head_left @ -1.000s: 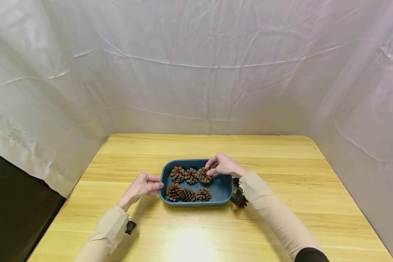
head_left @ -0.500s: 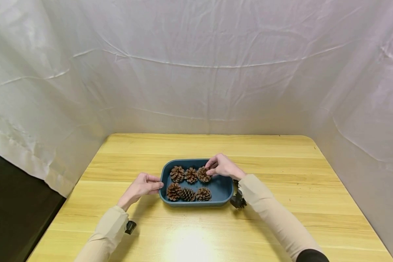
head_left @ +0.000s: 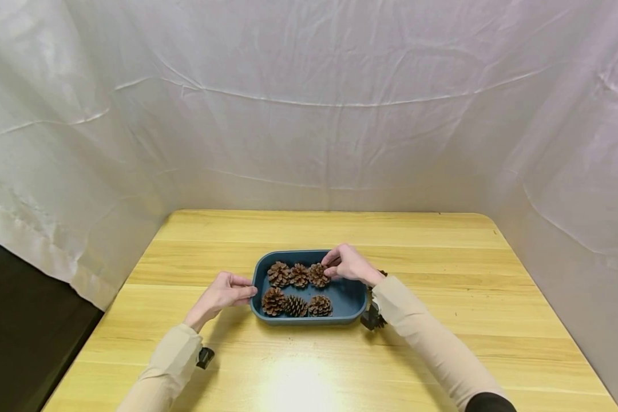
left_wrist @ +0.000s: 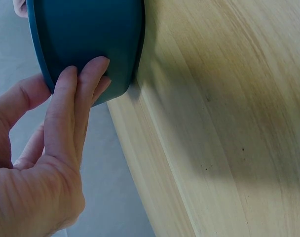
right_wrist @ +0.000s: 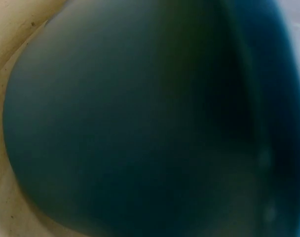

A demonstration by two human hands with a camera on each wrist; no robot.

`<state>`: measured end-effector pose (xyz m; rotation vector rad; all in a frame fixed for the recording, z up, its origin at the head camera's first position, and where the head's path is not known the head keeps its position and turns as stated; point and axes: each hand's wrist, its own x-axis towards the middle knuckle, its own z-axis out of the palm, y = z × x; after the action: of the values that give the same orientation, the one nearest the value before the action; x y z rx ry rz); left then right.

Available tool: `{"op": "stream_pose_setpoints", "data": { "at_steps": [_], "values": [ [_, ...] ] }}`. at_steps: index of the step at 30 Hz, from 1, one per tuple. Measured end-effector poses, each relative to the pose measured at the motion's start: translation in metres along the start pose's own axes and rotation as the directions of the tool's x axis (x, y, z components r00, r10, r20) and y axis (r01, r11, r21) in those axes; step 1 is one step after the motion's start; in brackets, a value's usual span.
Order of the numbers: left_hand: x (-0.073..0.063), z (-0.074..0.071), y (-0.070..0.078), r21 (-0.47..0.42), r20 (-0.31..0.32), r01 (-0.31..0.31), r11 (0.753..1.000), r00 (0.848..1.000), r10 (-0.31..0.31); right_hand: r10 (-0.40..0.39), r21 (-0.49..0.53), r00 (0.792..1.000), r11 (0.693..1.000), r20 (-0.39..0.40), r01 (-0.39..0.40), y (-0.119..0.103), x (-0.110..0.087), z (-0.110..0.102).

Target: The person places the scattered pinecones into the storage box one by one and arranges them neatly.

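A dark blue tray (head_left: 309, 321) lies on the table, with brown pine cones in two rows of three. My left hand (head_left: 222, 296) pinches the tray's left end; in the left wrist view its fingers (left_wrist: 61, 116) lie along the outer wall and the thumb is at the rim. Over the back row, my right hand (head_left: 349, 264) holds the rightmost pine cone (head_left: 318, 276) between thumb and fingers, beside the middle pine cone (head_left: 299, 276). Only the blurred outer wall of the tray (right_wrist: 115, 123) fills most of the right wrist view; the right hand is hidden there.
More pine cones (head_left: 383, 273) lie on the table past the tray's right end, partly hidden by the right sleeve and a black wrist camera (head_left: 372, 317). The wooden table (head_left: 443, 257) meets hanging pale cloth (head_left: 329, 143) at the back and sides.
My right hand has shifted slightly left with the back-row pine cone, and the middle cone has edged left too. The left hand and the tray stay in place.
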<state>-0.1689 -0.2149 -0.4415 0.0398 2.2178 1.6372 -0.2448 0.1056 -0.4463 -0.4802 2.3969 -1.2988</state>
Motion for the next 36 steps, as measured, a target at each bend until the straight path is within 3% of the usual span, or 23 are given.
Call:
{"op": "stream_pose_setpoints", "data": {
  "at_steps": [19,36],
  "values": [
    [-0.0002,0.0014,0.0000,-0.002,0.009,-0.002,1.000,1.000,0.002,-0.043,-0.138,0.999,0.990,-0.022,0.040,-0.0038,-0.0050,-0.0054],
    [0.0013,0.0010,-0.0006,-0.014,0.024,-0.012,1.000,1.000,0.012,-0.067,-0.139,0.998,0.988,-0.014,0.064,-0.0023,-0.0076,-0.0100]
  ]
}}
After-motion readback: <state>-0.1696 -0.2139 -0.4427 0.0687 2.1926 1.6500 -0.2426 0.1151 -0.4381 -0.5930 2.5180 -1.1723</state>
